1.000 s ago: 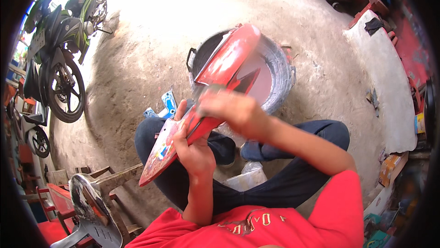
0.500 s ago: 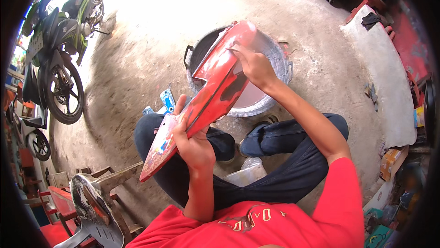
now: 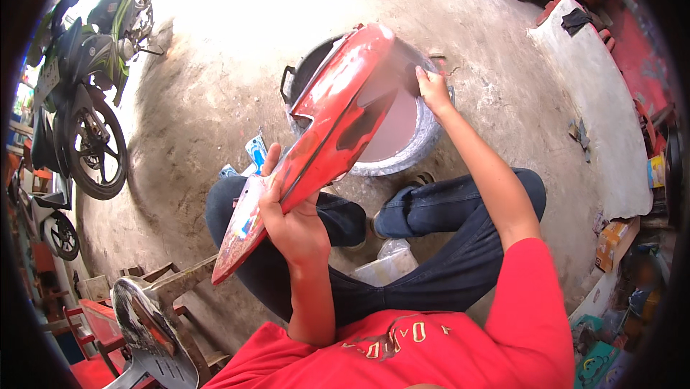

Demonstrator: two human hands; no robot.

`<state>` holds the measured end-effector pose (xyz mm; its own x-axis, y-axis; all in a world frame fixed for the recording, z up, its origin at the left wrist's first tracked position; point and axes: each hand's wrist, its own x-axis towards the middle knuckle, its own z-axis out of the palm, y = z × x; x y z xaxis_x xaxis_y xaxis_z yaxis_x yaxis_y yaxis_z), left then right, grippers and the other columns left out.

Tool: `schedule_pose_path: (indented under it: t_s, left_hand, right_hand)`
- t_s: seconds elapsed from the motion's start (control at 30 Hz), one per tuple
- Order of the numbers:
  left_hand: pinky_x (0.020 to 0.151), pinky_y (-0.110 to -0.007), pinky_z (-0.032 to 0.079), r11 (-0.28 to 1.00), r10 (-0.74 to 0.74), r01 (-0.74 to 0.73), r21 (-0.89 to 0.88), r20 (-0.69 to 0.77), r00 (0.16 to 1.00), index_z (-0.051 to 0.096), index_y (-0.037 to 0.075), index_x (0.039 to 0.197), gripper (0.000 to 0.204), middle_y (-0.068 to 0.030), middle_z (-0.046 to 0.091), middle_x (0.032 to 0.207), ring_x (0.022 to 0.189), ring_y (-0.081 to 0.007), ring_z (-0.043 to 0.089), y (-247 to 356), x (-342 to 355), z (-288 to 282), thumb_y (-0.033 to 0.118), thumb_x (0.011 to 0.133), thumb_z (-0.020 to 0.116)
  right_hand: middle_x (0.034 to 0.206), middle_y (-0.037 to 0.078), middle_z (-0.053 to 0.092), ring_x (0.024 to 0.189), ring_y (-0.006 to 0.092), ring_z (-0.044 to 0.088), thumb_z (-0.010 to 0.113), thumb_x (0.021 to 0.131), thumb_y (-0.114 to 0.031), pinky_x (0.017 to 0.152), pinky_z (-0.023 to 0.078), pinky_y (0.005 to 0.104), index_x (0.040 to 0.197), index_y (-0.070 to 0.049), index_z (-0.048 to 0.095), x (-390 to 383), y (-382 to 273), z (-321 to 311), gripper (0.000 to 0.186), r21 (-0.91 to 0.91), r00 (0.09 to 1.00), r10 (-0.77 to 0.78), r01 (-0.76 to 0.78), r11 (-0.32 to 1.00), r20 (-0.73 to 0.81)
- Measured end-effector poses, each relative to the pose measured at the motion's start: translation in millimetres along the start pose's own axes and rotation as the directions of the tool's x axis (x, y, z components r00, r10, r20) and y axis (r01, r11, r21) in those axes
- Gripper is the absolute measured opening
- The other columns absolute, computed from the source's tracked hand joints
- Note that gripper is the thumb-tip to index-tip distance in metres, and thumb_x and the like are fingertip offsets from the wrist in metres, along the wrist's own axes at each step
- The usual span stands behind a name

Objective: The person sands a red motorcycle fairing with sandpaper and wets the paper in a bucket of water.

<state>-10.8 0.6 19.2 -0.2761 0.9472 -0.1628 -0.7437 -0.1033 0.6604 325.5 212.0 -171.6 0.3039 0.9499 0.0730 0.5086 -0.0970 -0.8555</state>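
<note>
A long red motorcycle body panel (image 3: 327,130), scuffed and mottled, slants from my lap up over a round metal basin (image 3: 402,148) of cloudy water. My left hand (image 3: 291,220) grips the panel's lower part from beneath, thumb over its edge. My right hand (image 3: 431,87) reaches out to the panel's upper end, above the basin's far side, fingers pressed on a small dark piece against the surface; what that piece is cannot be told. My legs in dark jeans are folded under the panel.
A green motorcycle (image 3: 86,80) stands at the left, a second wheel (image 3: 61,234) below it. A chrome fender (image 3: 151,331) and wooden bench (image 3: 165,281) sit at lower left. A clear plastic container (image 3: 388,263) lies between my legs. A white panel (image 3: 604,102) and boxes line the right.
My right hand has slid up the panel from its middle to its far upper end over the basin. The left hand keeps its grip on the lower part.
</note>
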Motion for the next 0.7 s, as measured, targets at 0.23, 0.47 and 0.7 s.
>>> schedule_pose_path:
  t_s: [0.23, 0.47, 0.7]
  left_hand:
    - [0.103, -0.045, 0.057, 0.996, 0.063, -0.062, 0.064, -0.010, 0.998, 0.035, -0.006, 0.153, 0.056, -0.0261, 0.062, 0.136, 0.125, -0.0329, 0.066, 11.5, 1.3, -18.1, 0.022, 0.104, 0.038]
    - [0.108, -0.048, 0.054, 0.998, 0.031, -0.031, 0.061, 0.001, 1.000, 0.031, -0.006, 0.156, 0.060, -0.0266, 0.061, 0.138, 0.128, -0.0344, 0.064, 4.9, 0.6, -15.1, 0.024, 0.104, 0.038]
    - [0.110, -0.051, 0.052, 0.999, 0.054, -0.054, -0.003, 0.046, 0.997, 0.031, -0.009, 0.154, 0.061, -0.0294, 0.058, 0.141, 0.131, -0.0370, 0.061, 10.2, -1.4, -14.9, 0.025, 0.104, 0.038]
  right_hand:
    - [0.091, 0.004, 0.076, 0.077, 0.0156, 0.073, 0.068, 0.098, -0.030, 0.071, 0.060, 0.0352, 0.102, -0.005, 0.076, -31.3, 20.8, 48.1, 0.026, 0.197, 0.869, 0.393, -0.460, 0.866, 0.301]
    - [0.087, 0.014, 0.078, 0.077, 0.0235, 0.075, 0.075, 0.083, -0.020, 0.072, 0.058, 0.0379, 0.095, -0.008, 0.079, -52.7, 91.0, 93.8, 0.018, -0.207, 0.937, 0.251, -0.203, 0.957, 0.244]
    - [0.099, 0.021, 0.076, 0.099, 0.0377, 0.074, 0.073, 0.082, -0.015, 0.085, 0.057, 0.0462, 0.111, -0.008, 0.076, -85.5, 100.3, 169.2, 0.030, -0.379, 0.865, 0.335, -0.188, 0.906, 0.372]
